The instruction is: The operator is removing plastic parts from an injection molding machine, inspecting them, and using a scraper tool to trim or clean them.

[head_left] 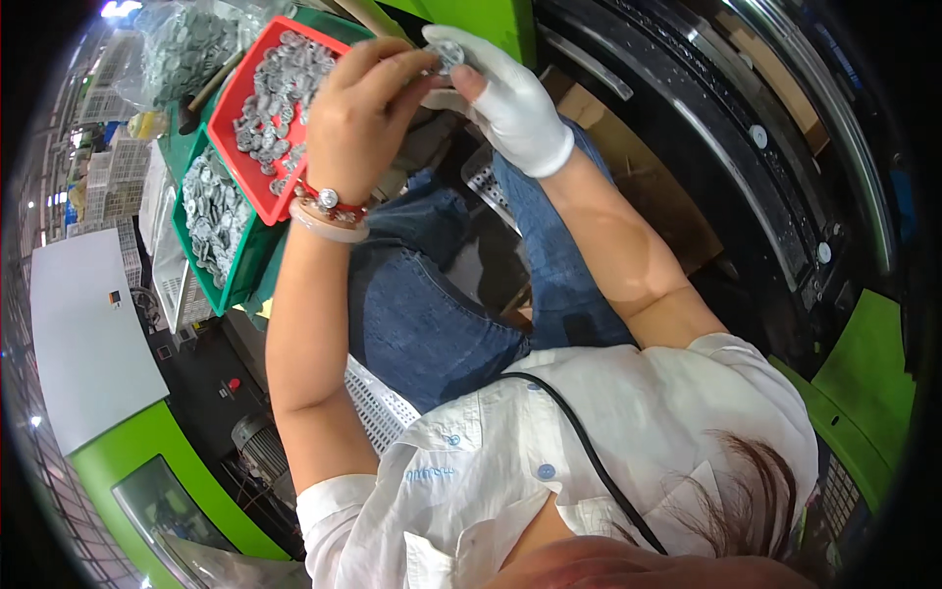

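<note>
My left hand (361,113) is bare, with bracelets at the wrist, and its fingertips are pinched at the edge of a small round grey part (447,55). My right hand (512,98) wears a white glove that leaves the thumb tip uncovered. Its fingers curl around that same part, which looks like a disc with openings; its exact kind is not clear. Both hands are held together in front of me, just right of a red tray (257,201) with many similar grey pieces (263,118) in it.
Left of the red tray, a green tray (232,294) holds more grey pieces. Behind them lies a clear plastic bag (186,49) of such pieces. Dark machinery (706,108) stands at the right, a cardboard box (638,167) beside my legs, and a green-and-white machine (98,324) at the left.
</note>
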Tool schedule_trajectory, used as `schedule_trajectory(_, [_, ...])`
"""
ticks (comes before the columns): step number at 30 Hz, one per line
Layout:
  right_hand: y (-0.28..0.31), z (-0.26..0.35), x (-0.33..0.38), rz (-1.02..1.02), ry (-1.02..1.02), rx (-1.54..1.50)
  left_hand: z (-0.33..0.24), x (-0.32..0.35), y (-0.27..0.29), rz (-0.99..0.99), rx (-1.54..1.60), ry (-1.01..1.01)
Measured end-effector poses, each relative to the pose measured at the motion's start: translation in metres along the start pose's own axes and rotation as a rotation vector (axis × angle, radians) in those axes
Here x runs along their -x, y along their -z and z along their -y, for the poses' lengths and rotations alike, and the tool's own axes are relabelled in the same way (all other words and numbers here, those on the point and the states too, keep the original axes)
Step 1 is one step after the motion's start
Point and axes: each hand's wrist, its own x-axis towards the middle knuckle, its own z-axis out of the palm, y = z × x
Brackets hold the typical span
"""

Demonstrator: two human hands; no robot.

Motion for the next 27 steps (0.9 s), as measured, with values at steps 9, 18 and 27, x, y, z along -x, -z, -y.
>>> schedule_trajectory(9, [0.014,0.0,0.004,0.023,-0.004,-0.198,-0.001,-0.012,-0.015,0.056,0.017,-0.053])
schedule_trajectory(18, [0.027,0.082,0.044,-0.201,0.051,-0.151,-0.056,-0.062,-0.025,-0.023,0.179,-0.413])
schedule_trajectory(27, [0.045,0.198,0.094,-0.361,0.246,0.199,-0.102,-0.046,-0.013,-0.111,0.238,-0.475])
